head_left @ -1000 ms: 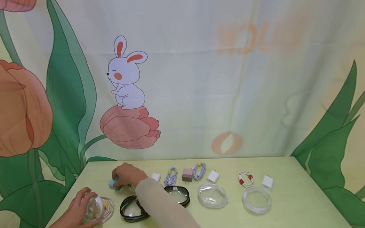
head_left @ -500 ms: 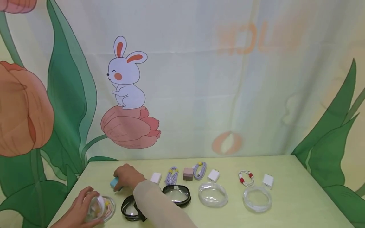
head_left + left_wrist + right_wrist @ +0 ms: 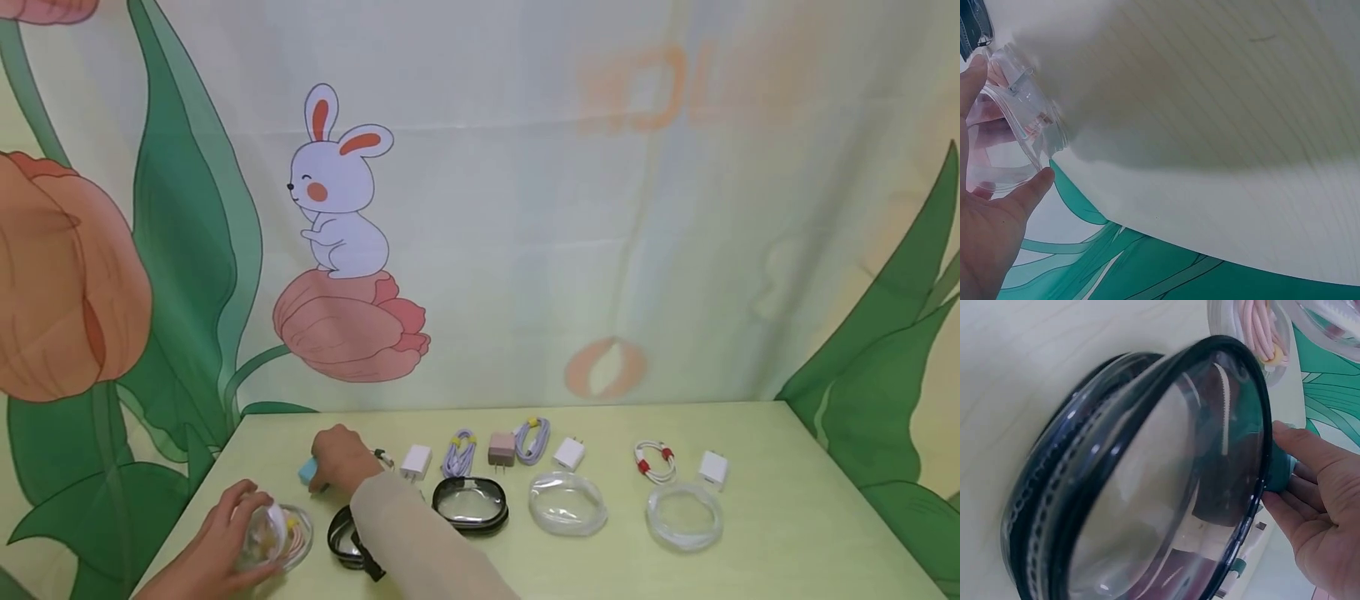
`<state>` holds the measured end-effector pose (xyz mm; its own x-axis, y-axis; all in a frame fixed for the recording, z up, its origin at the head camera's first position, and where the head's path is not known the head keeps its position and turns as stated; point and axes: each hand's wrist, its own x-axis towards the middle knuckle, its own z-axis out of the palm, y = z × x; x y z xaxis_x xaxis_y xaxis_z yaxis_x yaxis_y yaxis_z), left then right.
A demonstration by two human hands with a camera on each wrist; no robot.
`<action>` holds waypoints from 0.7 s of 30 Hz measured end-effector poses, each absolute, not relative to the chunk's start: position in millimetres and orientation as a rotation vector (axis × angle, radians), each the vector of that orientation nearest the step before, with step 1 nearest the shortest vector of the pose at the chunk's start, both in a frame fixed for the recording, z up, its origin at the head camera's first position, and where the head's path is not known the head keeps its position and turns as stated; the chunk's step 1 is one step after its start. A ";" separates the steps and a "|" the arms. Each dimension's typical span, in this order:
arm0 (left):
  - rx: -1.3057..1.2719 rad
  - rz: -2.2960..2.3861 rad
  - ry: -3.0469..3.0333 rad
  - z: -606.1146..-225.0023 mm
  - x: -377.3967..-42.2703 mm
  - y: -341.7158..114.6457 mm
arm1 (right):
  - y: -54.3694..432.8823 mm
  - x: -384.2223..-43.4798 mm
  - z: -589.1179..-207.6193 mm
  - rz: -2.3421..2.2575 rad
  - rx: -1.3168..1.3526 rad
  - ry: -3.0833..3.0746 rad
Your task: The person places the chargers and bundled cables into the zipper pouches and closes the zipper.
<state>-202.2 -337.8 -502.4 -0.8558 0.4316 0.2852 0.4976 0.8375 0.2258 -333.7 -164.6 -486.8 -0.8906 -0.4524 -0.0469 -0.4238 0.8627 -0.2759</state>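
Head view is filled mostly by a smooth cloth curtain (image 3: 487, 267), on which a rabbit (image 3: 345, 237) and tulips (image 3: 348, 329) are printed. Before it is set a pale tabletop (image 3: 795, 533), faintly grained in the left wrist view and crossed in part by a beige sleeve (image 3: 423, 533). The left hand (image 3: 225, 537) and the right hand (image 3: 341, 460) are apart, both at the tabletop's left side. By the curled left fingers and thumb, a round pouch (image 3: 1030, 115) of clear plastic is gripped near the front left corner. To its right are laid two oval black-rimmed pouches (image 3: 470, 523), one partly hidden by the sleeve, and two clear pouches (image 3: 567, 523). A blue block (image 3: 308, 472) is pinched in the right hand, farther back; in the right wrist view it is partly screened by a glossy black rim. Whether it touches the tabletop cannot be told. Along the back are spread boxy white chargers (image 3: 416, 461), a pinkish charger (image 3: 501, 448), coiled lilac cables (image 3: 455, 467) and a red-tied white cable (image 3: 658, 478). Inside the round pouch, a pink cable (image 3: 297, 540) is coiled.
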 end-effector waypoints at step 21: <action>-0.634 -0.444 -2.877 -500.0 -196.6 -332.9 | -152.3 -331.8 -460.1 -0.518 -0.823 2.852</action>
